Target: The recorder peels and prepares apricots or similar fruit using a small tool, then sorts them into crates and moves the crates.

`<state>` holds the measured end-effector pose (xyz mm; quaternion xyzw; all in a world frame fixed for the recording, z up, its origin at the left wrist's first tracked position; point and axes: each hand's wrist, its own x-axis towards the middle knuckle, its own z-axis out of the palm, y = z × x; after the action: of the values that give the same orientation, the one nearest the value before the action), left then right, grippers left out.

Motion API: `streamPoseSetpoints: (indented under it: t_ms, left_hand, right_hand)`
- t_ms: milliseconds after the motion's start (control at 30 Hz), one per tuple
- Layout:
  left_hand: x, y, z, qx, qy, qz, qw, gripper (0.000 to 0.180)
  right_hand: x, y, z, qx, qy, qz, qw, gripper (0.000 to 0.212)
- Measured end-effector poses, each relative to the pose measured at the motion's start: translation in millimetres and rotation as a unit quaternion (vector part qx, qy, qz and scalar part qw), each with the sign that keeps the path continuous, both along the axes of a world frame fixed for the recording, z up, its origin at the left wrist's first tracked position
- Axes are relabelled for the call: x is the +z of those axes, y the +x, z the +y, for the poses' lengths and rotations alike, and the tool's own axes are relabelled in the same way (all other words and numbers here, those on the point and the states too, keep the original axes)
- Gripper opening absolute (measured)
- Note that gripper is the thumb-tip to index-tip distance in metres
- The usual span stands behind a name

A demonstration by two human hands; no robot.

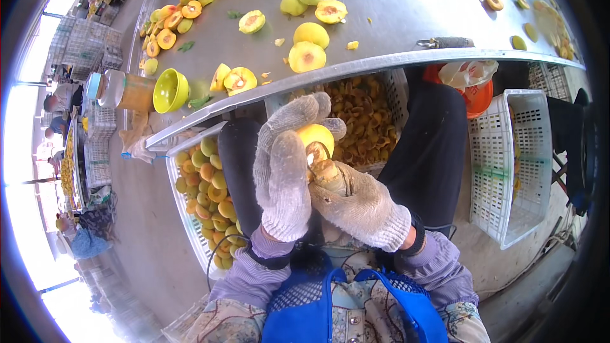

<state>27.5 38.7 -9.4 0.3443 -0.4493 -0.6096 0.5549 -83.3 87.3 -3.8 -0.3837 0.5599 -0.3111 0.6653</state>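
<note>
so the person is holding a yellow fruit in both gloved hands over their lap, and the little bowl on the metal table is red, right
Not quite: the bowl on the metal table is yellow-green, not red, as the head view shows. The rest holds: the left hand and right hand, both gloved, hold a yellow fruit over the lap.

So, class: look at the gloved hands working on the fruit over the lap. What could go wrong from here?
1. The left hand grips the yellow fruit while the right hand digs at its pit; a slip could jab the left palm.
2. The fruit is held over the gap between the crate of halves and the crate of whole fruit; if dropped, it may fall to the floor.
</note>
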Motion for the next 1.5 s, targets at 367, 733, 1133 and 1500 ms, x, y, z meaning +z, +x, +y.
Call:
streamPoseSetpoints:
  t_ms: [367, 733, 1133, 1500]
  left_hand:
    - [36.4, 6.7, -22.7, -0.112, 0.032, -0.215, 0.97, 0.046]
    - [12.7, 1.9, -31.2, -0.093, -0.231, -0.297, 0.922, 0.028]
    - [7.8, -3.7, -12.9, -0.153, -0.041, -0.095, 0.983, 0.033]
    - [13.7, -11.8, -24.4, -0.145, -0.117, -0.163, 0.969, 0.029]
  right_hand:
    - [-6.2, -27.3, 6.5, 0.015, 0.082, -0.397, 0.914, 0.027]
    - [-18.6, -41.7, 10.8, 0.059, 0.143, -0.462, 0.873, 0.032]
    - [-38.8, -33.4, 23.0, -0.006, 0.163, -0.545, 0.822, 0.027]
    - [-34.0, -35.1, 19.0, -0.044, 0.219, -0.621, 0.752, 0.037]
